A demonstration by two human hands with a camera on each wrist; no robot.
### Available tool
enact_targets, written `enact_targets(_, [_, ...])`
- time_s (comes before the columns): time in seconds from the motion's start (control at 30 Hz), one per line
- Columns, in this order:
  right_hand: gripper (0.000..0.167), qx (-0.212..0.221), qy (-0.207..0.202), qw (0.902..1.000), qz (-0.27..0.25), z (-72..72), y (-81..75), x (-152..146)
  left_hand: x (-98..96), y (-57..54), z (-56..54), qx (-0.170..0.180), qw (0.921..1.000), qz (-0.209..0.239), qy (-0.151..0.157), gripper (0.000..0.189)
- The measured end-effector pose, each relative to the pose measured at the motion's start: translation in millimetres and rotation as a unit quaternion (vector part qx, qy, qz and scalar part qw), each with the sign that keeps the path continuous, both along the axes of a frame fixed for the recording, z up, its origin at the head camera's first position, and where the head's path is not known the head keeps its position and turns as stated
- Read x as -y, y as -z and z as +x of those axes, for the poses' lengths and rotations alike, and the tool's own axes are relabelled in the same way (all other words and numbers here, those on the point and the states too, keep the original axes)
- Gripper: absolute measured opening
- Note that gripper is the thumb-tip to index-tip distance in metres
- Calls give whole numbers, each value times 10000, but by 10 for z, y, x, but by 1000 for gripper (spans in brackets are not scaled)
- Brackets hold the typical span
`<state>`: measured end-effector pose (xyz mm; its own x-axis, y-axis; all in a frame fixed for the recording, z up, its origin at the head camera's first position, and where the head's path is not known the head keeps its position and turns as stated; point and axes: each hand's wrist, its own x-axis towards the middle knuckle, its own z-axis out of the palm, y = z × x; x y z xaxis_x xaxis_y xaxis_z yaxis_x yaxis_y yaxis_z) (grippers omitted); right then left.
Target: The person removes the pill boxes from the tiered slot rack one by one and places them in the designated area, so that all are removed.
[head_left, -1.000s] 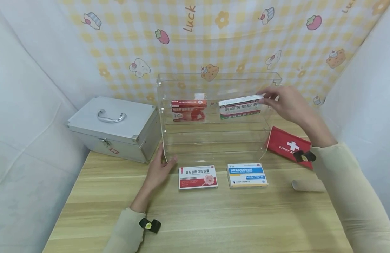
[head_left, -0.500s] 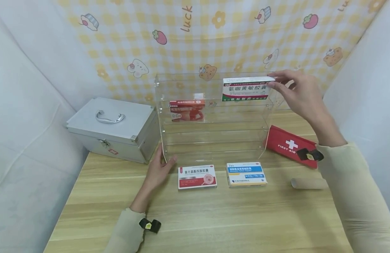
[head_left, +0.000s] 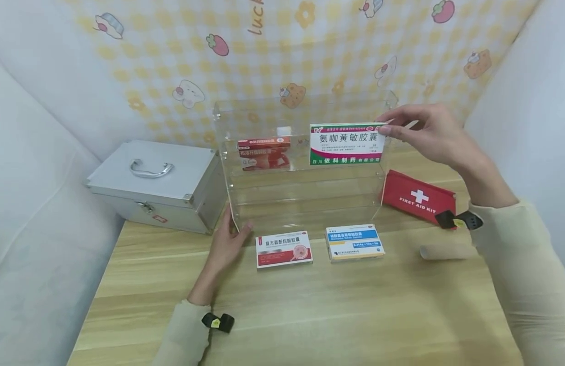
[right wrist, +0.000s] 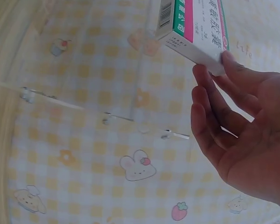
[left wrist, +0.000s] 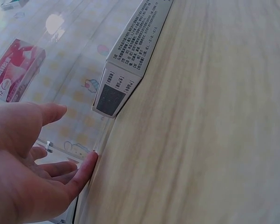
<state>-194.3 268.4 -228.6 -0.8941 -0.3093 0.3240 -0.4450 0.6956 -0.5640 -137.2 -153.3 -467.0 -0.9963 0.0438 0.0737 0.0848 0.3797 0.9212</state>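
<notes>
My right hand (head_left: 430,133) pinches the right end of a white, green and magenta medicine box (head_left: 346,144) between thumb and fingers. The printed face is turned toward me, in front of the upper part of a clear acrylic display rack (head_left: 305,190). In the right wrist view the thumb lies over one corner of the box (right wrist: 195,32). My left hand (head_left: 227,243) rests at the rack's lower left edge, fingers along its side and thumb apart, as the left wrist view shows. A red ibuprofen box (head_left: 264,153) stands on an upper tier, left of the held box.
Before the rack lie a white-and-red medicine box (head_left: 284,249) and a blue-and-white one (head_left: 354,242). A silver case (head_left: 154,178) stands at the left. To the right are a red first aid pouch (head_left: 417,197) and a beige roll (head_left: 442,252) on the wooden table (head_left: 309,315).
The right hand has raised the medicine box, then lowered it a little and tipped its front face up toward me. The left hand stays at the rack. The head view has shifted slightly.
</notes>
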Motion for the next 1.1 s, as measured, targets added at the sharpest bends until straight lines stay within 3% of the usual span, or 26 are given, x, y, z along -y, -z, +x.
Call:
enact_targets(0.13, [26, 139, -52, 9994, 298, 112, 138, -45, -22, -180, 52, 12, 9999, 140, 70, 80])
enact_targets(0.3, [23, 481, -199, 9980, 360, 401, 496, -160, -51, -381, 108, -39, 9997, 203, 148, 77])
enact_targets(0.53, [23, 1383, -739, 9872, 280, 890, 1096, -313, 10, -64, -47, -120, 9998, 76, 121, 78])
enact_targets(0.7, [21, 1852, -662, 9800, 311, 1166, 1384, -403, 21, -24, -76, 7, 10000, -29, 33, 77])
enact_targets(0.87, [21, 2153, -677, 9739, 246, 1306, 1551, -441, 12, -83, -60, 223, 9997, 45, 36, 78])
enact_targets(1.1, [27, 2356, -991, 9666, 209, 1318, 1741, -528, -78, -352, 79, 215, 9997, 27, 134, 76])
